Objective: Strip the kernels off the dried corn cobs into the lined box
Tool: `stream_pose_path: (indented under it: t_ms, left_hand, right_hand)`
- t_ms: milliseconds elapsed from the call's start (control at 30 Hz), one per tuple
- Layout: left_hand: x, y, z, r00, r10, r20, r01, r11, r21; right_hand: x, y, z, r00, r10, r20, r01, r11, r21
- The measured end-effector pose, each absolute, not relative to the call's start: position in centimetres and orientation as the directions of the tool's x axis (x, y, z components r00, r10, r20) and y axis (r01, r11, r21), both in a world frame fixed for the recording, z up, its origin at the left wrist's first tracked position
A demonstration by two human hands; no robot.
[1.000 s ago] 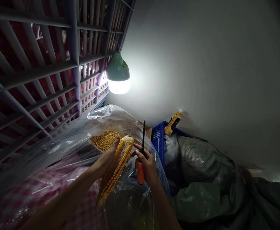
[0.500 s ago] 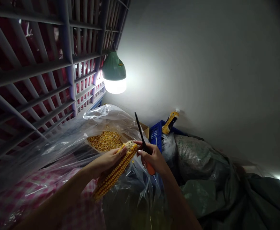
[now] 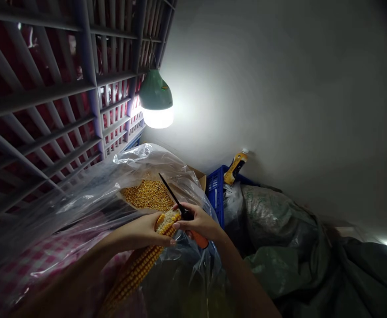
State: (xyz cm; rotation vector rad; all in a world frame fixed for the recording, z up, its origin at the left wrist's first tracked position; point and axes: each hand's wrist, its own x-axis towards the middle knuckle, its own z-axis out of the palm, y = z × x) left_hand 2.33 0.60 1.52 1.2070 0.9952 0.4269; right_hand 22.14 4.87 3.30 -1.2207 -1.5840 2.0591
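My left hand [image 3: 145,232] is closed around a yellow ear of corn [image 3: 137,267], whose lower end slants down toward me. Bare pale cob shows at the upper tip, with kernels still on the sides. My right hand [image 3: 200,223] grips a screwdriver [image 3: 200,240] with an orange and black handle, its dark shaft pointing up and left. The right fingertips touch the corn's tip. Just beyond both hands, loose corn kernels [image 3: 148,194] lie inside a large clear plastic bag [image 3: 147,159].
A lit green lamp [image 3: 156,95] hangs from a tall slatted crate [image 3: 95,84] on the left. At right are a blue crate [image 3: 216,187], a yellow bottle [image 3: 235,167] and stuffed sacks [image 3: 269,216] along the pale wall. Pink checked cloth [image 3: 64,260] lies under the plastic.
The ear of corn has shifted down and left, with my left hand gripping nearer its tip. My right hand has moved left and down, and the screwdriver's shaft now leans further left.
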Motion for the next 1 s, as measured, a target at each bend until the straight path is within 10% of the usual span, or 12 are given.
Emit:
stream_pose_path:
  t_ms: [200, 467, 1000]
  left_hand:
    - [1.4, 0.6, 3.6, 0.56, 0.723, -0.404, 0.053, 0.456, 0.889]
    - [0.5, 2.1, 4.0, 0.373, 0.922, -0.107, -0.051, 0.135, 0.989]
    - [3.3, 0.4, 1.7, 0.494, 0.858, -0.141, -0.07, 0.201, 0.977]
  right_hand:
    - [23.1, 5.2, 5.6, -0.519, 0.809, -0.276, 0.155, -0.229, -0.961]
    - [20.5, 5.8, 8.8, -0.601, 0.778, -0.183, 0.248, -0.036, -0.968]
    - [22.4, 4.9, 6.0, -0.591, 0.763, -0.261, 0.193, -0.181, -0.964]
